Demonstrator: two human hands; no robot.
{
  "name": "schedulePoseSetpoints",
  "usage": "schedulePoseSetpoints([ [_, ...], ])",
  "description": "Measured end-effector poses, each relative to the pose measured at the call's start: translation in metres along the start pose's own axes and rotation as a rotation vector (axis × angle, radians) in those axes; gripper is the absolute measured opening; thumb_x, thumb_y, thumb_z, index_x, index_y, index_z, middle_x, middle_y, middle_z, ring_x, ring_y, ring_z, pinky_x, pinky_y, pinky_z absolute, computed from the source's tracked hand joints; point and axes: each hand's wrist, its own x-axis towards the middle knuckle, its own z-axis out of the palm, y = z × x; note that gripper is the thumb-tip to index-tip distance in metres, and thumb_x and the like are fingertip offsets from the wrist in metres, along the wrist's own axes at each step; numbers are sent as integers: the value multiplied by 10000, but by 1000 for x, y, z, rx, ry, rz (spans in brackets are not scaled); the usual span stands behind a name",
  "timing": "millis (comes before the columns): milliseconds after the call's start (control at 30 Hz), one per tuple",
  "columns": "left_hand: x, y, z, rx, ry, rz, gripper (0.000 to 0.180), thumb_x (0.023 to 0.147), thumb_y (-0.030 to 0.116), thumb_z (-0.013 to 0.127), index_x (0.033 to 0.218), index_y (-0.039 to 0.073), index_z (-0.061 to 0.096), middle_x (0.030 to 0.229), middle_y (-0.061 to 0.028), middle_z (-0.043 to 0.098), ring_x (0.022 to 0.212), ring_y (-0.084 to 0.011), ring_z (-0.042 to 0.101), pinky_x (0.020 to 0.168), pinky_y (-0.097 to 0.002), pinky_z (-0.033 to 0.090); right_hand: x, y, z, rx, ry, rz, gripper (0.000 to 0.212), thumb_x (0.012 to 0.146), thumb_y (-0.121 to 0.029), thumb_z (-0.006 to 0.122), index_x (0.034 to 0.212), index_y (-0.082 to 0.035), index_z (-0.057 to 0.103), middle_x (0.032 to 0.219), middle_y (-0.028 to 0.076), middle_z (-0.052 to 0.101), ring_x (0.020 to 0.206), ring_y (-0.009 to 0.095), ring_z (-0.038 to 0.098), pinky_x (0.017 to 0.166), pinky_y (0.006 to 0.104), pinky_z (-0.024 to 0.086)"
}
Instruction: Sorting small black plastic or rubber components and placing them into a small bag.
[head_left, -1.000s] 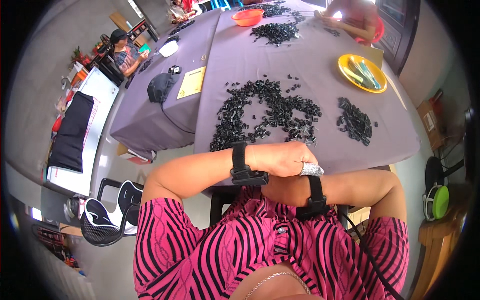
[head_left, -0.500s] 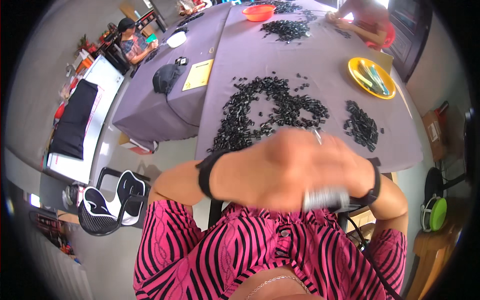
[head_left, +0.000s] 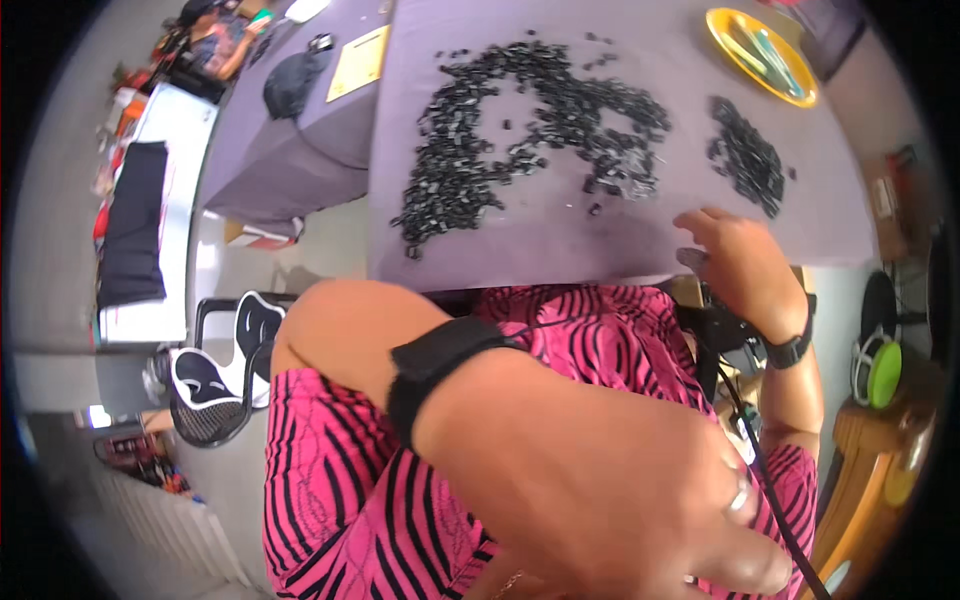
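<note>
My left hand is large and close in the lower middle, raised over my lap. Its fingers bend to the right and look apart, a ring on one; I see nothing held, though the palm side is hidden. Farther off, my right hand hovers by the table's front edge, fingers pointing left. A small grey object, too blurred to name, shows between its thumb and fingers. Beyond lies a wide spread of small shiny black cylinder pieces, with a separate pile of black pieces to the right.
A yellow plate with long pale and blue-green items lies at the far right. The table has a purple-grey cloth. On the left table are a black cap and a yellow sheet. A chair stands left; another person sits beyond.
My hands, together before, have parted: the left has come down toward me, the right has gone up and right to the table edge. The view has tilted lower.
</note>
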Motion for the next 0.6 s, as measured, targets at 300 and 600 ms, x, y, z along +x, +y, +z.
schedulePoseSetpoints([
  [300,-29,-42,-51,549,-97,-315,388,894,240,671,1213,21,639,1149,-186,658,976,-299,650,791,-417,555,16,-34,31,666,33,-359,89,872,-54,567,917,-68,643,943,157,684,862,321,675,743,401,550],
  [600,-53,-75,-68,456,-124,-901,245,942,150,619,1108,-23,668,998,-158,718,961,-220,697,836,-325,536,60,-57,74,32,-247,-527,310,925,-175,498,1117,-11,677,1094,162,682,1026,269,665,889,402,515],
])
